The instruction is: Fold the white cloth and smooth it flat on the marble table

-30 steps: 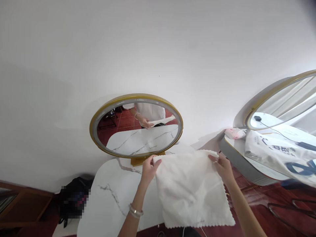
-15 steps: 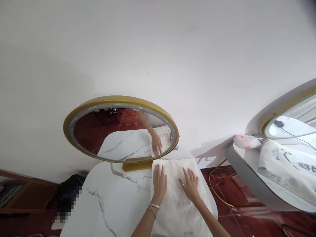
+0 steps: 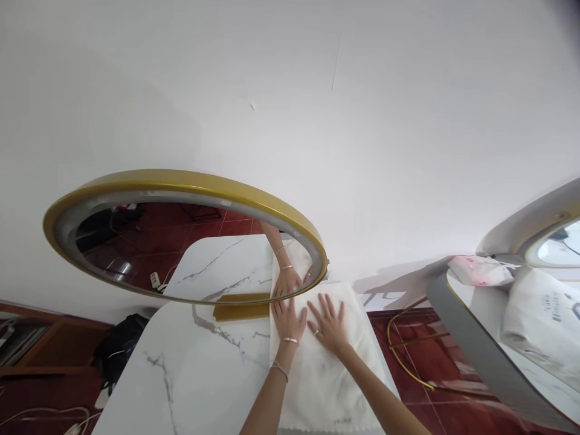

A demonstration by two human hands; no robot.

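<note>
Evidently, the cloth (image 3: 333, 389) was already opened out and set down, and little but its creases seemed left to deal with. Leftmost, a black bag (image 3: 115, 347) slumped beside the counter (image 3: 136, 374), whose grey-veined top ran rightward beneath a tilted mirror (image 3: 235, 187) on a gold base (image 3: 242, 311). Just right of that base lay the cloth, on the counter's right end, its top edge toward the wall (image 3: 371, 151) and its bottom edge at the near side. The left hand (image 3: 290, 320) rested palm down on its upper left part, fingers slightly parted and gripping nothing, the tips close under the mirror's rim in this view. The cloth itself looked white, soft and thin, with a scalloped bottom edge and a small dark mark near it, too blurred to read; shallow wrinkles crossed its middle, so the smoothing was probably well along but not complete. Close by, though not touching its partner, the right hand (image 3: 330, 326) was pressed on the cloth with fingers fanned wide, pinching nothing. A strip of counter showed past the cloth's right edge. Well apart, a second counter (image 3: 475, 344) bore a pink-and-white packet (image 3: 480, 270) and some printed fabric (image 3: 544, 320).
</note>
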